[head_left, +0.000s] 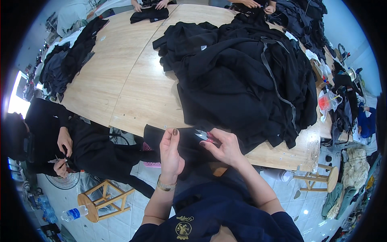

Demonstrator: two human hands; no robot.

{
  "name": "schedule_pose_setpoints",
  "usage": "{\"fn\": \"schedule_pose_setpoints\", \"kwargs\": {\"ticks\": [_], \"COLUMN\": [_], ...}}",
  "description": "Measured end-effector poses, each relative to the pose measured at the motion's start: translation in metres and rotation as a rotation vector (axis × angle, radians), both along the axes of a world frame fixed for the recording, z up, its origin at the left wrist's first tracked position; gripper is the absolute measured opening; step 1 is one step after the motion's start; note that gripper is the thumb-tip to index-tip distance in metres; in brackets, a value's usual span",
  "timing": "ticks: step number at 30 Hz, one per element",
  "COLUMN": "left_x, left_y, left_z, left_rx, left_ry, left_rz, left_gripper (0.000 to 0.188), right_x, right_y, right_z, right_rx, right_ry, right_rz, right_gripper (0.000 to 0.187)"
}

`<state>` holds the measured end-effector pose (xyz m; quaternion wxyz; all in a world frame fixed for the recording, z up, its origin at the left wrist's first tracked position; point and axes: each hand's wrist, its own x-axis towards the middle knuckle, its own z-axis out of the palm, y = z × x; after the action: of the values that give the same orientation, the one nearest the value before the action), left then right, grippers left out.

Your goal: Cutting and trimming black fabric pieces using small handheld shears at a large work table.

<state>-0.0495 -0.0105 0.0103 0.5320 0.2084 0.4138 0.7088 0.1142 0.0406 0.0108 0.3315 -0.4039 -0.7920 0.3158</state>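
My left hand [171, 153] is closed on the edge of a black garment [185, 141], its thumb pointing up along the cloth. Held in my right hand [225, 146] is a pair of thread snips [202, 135] with silver blades and red-pink handles. The blades lie over the black cloth, pointing left toward my left hand. Whether a thread sits between them is too small to tell. Just beyond my hands, a big heap of black garments [238, 76] covers much of the table, with a grey strip [276, 80] running across it.
The wooden table [133, 80] reaches far ahead. At left a co-worker's hands [64, 141] handle black cloth; more hands [161, 5] work at the far edge. Dark garments [66, 66] lie far left. Wooden stools [94, 207] stand on both sides, and a drink cup [325, 101] sits right.
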Motion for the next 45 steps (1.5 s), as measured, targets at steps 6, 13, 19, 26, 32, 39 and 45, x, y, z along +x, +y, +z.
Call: {"fn": "schedule_pose_setpoints", "kwargs": {"ticks": [6,13,19,26,32,39,45], "left_x": [-0.001,-0.002,-0.002,-0.003,-0.014,-0.021,-0.022], "left_y": [0.002,0.005,0.007,0.012,0.014,0.014,0.013], "left_z": [0.002,0.004,0.002,0.001,-0.005,0.000,0.000], "left_rx": [-0.032,-0.013,-0.036,-0.065,-0.159,-0.187,-0.186], "left_ry": [0.016,0.124,0.149,0.099,-0.116,-0.184,-0.215], "left_rz": [-0.021,-0.024,-0.050,-0.080,-0.109,-0.181,-0.224], "left_gripper": [0.012,0.014,0.015,0.014,0.015,0.017,0.016], "right_x": [0.000,0.000,-0.011,-0.018,-0.009,0.007,0.005], "right_y": [0.003,0.006,0.012,0.010,0.007,0.012,0.019], "right_z": [0.007,0.007,0.014,-0.006,-0.005,0.004,0.011], "right_rx": [0.103,0.020,-0.461,-0.288,-0.219,0.415,0.564], "right_ry": [-0.047,0.119,0.525,0.469,0.475,-0.131,-0.253], "right_rz": [0.014,-0.011,-0.047,-0.171,-0.157,0.011,0.099], "right_gripper": [0.034,0.029,0.023,0.005,0.016,0.029,0.031]}}
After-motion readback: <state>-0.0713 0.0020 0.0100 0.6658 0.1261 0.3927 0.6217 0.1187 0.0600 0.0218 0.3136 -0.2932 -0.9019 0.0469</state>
